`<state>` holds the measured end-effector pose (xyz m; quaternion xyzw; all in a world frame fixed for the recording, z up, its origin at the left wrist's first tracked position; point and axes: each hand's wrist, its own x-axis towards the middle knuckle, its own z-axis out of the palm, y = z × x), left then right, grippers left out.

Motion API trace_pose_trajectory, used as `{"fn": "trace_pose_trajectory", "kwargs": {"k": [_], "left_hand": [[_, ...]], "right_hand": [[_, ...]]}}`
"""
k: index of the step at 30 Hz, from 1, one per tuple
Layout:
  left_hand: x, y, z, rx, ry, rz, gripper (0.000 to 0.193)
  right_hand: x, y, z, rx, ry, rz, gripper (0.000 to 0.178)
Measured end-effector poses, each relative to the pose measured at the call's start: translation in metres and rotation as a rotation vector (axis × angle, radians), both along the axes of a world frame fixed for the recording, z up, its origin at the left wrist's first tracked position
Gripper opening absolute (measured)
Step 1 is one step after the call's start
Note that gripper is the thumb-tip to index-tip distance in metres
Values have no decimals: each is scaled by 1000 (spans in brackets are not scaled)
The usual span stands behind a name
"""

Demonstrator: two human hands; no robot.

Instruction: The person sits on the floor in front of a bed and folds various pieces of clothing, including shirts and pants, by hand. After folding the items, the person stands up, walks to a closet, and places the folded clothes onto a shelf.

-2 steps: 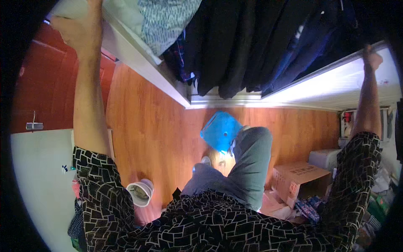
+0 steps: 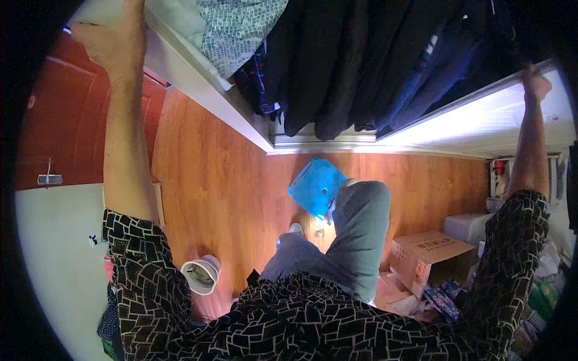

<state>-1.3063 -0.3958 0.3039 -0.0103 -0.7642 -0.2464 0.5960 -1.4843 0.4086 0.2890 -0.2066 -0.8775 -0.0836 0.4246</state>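
Wooden floor [image 2: 229,198] fills the middle, with a blue stool [image 2: 316,186] under your raised foot and a white bin [image 2: 201,274] at seven o'clock. Your left hand [image 2: 111,39], at eleven o'clock, grips the white wardrobe frame [image 2: 198,87], fingers curled. Your right hand [image 2: 536,84], at two o'clock, closes on the wardrobe's sliding door [image 2: 475,120]; dark garments [image 2: 349,60] hang between.

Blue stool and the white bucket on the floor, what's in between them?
In the head view, between the blue stool and the white bucket lies mostly bare wooden floor. The person's lower foot stands near the stool end.
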Motion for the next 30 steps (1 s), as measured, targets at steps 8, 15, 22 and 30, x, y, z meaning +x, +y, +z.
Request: {"fn": "trace_pose_trajectory", "kwargs": {"k": [8,15,22,30], "left_hand": [[-3,12,-2,-48,32,-16,68],[-6,-3,-1,27,48,-8,80],[-9,0,-2,-23,128,11,77],[2,13,4,28,47,39,77]], "right_hand": [[2,9,7,233,-153,-61,74],[28,-8,-1,137,4,26,67],[39,-59,-3,-68,183,107,53],[51,-78,-7,153,220,144,55]]}}
